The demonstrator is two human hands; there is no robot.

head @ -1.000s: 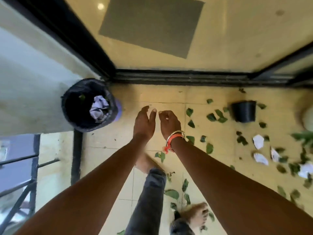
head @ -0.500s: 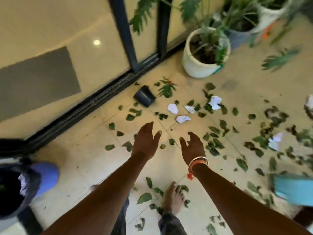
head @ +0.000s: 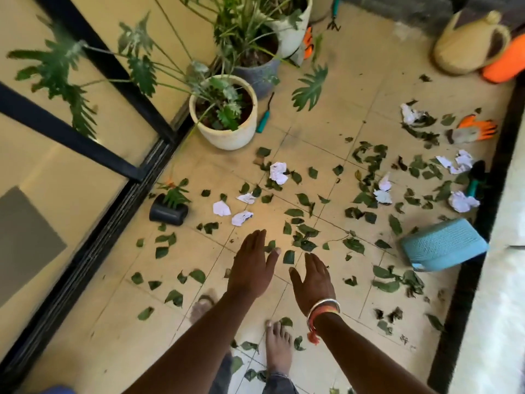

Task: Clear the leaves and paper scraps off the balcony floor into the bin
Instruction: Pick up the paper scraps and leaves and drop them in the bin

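Note:
Green leaves (head: 305, 231) lie scattered over the tiled balcony floor (head: 199, 260), thickest in the middle and to the right. Crumpled white paper scraps sit among them: three near the centre (head: 222, 208), one further back (head: 278, 172), more on the right (head: 462, 201). My left hand (head: 251, 265) and my right hand (head: 312, 278) are stretched out side by side above the floor, fingers straight, holding nothing. An orange and white bangle is on my right wrist. Only a blue sliver of the bin (head: 56, 390) shows at the bottom left edge.
A tipped small black pot (head: 168, 213) lies by the sliding door track (head: 93, 251). Potted plants (head: 224, 109) stand at the back. A light blue basket (head: 444, 244) lies on its side at right. Orange gloves (head: 471, 130), garden tools and a woven jug (head: 468, 42) sit further back. My bare feet (head: 278, 348) stand below.
The view has swung right, away from the bin and onto the littered floor. Both hands stay empty and have spread flat, moving over the leaves.

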